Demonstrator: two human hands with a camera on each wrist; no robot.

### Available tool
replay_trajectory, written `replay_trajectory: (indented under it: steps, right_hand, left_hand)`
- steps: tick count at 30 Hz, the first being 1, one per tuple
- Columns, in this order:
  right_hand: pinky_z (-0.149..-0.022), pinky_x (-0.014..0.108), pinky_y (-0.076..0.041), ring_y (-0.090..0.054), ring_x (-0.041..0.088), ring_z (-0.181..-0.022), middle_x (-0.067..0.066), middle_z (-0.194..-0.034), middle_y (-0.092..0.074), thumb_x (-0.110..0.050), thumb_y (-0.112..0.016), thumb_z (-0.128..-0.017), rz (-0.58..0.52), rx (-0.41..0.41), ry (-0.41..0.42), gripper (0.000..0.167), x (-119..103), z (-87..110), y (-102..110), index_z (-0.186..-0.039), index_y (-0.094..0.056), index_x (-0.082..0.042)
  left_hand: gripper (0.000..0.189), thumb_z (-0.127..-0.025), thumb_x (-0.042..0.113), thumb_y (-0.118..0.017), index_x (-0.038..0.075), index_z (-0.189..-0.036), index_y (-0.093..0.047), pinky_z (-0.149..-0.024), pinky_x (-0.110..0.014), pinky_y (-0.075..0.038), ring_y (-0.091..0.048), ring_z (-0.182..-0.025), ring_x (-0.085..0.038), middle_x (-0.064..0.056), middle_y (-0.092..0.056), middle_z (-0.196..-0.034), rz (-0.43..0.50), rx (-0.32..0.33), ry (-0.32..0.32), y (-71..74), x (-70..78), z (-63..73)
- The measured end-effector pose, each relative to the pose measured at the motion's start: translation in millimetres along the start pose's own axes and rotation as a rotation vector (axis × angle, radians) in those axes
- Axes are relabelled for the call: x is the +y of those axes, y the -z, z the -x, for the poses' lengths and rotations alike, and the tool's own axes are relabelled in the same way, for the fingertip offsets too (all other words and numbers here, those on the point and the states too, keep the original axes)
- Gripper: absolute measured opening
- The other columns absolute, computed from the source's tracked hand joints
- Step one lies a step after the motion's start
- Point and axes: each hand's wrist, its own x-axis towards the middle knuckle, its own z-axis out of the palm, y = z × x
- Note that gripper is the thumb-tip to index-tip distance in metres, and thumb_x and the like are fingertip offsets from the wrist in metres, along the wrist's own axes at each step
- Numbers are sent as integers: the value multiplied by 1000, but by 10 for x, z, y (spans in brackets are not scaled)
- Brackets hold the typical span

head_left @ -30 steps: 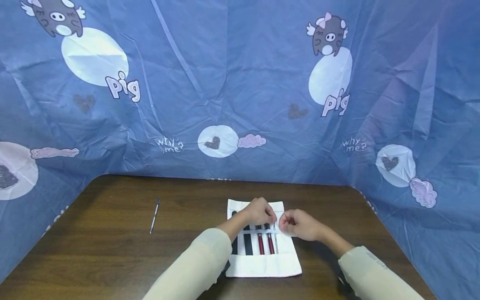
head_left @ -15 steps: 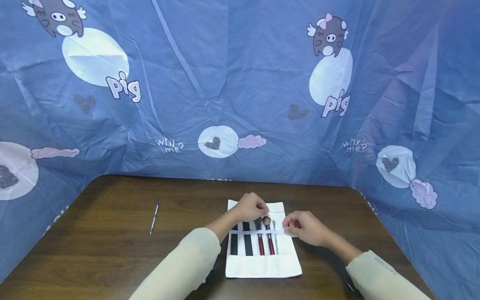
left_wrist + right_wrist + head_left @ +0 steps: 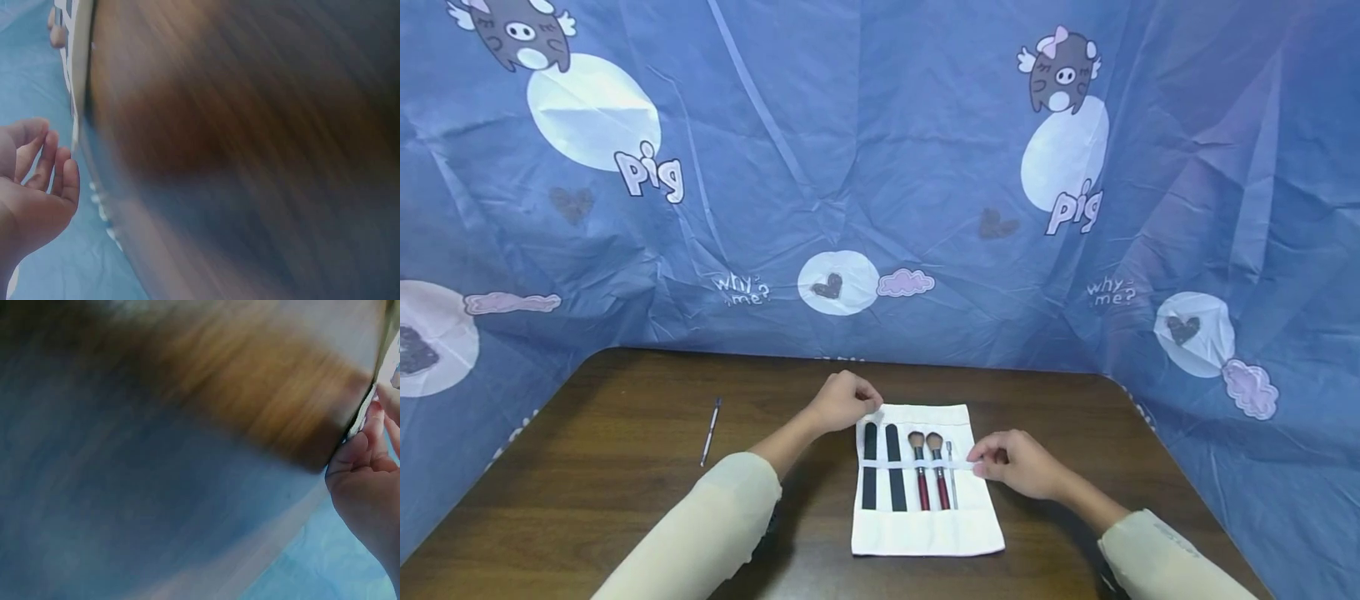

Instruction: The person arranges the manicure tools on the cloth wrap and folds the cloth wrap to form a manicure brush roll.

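Note:
A white cloth brush roll [image 3: 925, 533] lies unfolded on the table. Under its cross band sit two flat black strips [image 3: 897, 487], two makeup brushes [image 3: 942, 487] with red handles and brown bristles, and a thin metal stick [image 3: 953, 487]. My left hand [image 3: 841, 402] is over the roll's upper left corner, fingers loosely bent; the left wrist view shows these fingers [image 3: 70, 181] beside the cloth's edge with nothing between them. At the right edge, by the band's end, my right hand [image 3: 1017, 462] pinches the cloth; its thumb [image 3: 351, 450] shows against the edge in the right wrist view.
A slim white stick with a dark tip [image 3: 710, 433] lies on the brown wooden table [image 3: 625, 500], well left of the roll. Behind the table hangs a blue printed cloth [image 3: 880, 167]. Both wrist views are largely blurred wood.
My left hand has moved left across the roll, from the metal stick to the upper left corner, uncovering the brush heads and black strips. My right hand has shifted slightly right and down.

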Motion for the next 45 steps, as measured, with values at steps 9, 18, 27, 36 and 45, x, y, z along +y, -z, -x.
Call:
replay_trajectory:
  steps: [9, 18, 27, 36, 45]
  right_hand:
    - [-65, 24, -43, -52, 12, -74, 0, -80, -56, -6, -62, -100, -154, -88, -64, 7, -97, -38, 25, -97, -66, -3]
    - [-70, 27, -44, -53, 18, -80, 4, -85, -58, -4, -59, -100, -247, -138, -141, 8, -134, -54, 43, -100, -65, 0]
    - [-71, 27, -44, -54, 18, -81, 4, -85, -59, -4, -59, -99, -235, -131, -147, 8, -121, -59, 46, -100, -65, 0]
    - [-71, 27, -44, -53, 18, -81, 4, -85, -59, -4, -60, -99, -238, -135, -146, 7, -128, -58, 30, -100, -66, 0]
    - [-72, 27, -45, -55, 17, -81, 4, -86, -60, -5, -59, -99, -224, -151, -154, 8, -137, -60, 38, -100, -65, -1]
  left_hand:
    - [12, -94, 9, -69, 5, -92, -80, -83, -36, -53, -65, -85, -14, -1, -76, -88, -36, 56, 45, 324, -306, 205]
    - [12, -95, 9, -68, 4, -95, -79, -88, -43, -52, -68, -95, -23, -5, -76, -94, -85, 112, 114, 787, -654, 433]
    - [12, -94, 11, -69, 3, -96, -78, -83, -40, -48, -65, -91, -22, -6, -75, -92, -125, 189, 184, 1181, -975, 663]
    - [30, -86, 19, -79, -3, -104, -71, -79, -40, -49, -66, -86, -24, -8, -73, -87, -184, 194, 240, 1382, -1304, 898]
    - [46, -80, 24, -87, -7, -108, -67, -78, -44, -51, -67, -84, -27, -9, -72, -85, -212, 138, 205, 1464, -1377, 998]
